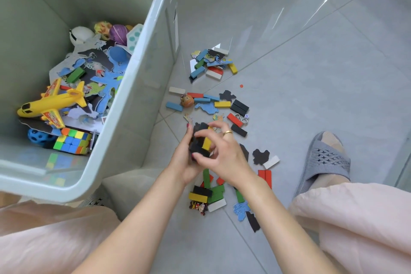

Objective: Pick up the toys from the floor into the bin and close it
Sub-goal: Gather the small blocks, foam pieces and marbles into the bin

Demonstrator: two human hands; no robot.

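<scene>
While the bin (124, 104) on my left already has lots of toys inside, many blocks (213, 69) lie on the floor. My left hand (186, 162) and right hand (224, 155) both curl around a bunch of blocks (203, 142). No lid shows.

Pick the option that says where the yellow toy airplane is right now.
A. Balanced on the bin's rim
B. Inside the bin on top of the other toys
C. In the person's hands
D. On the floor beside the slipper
B: the yellow toy airplane lies inside the bin on puzzle pieces, beside the cube puzzle; both hands hold only small blocks.
</scene>
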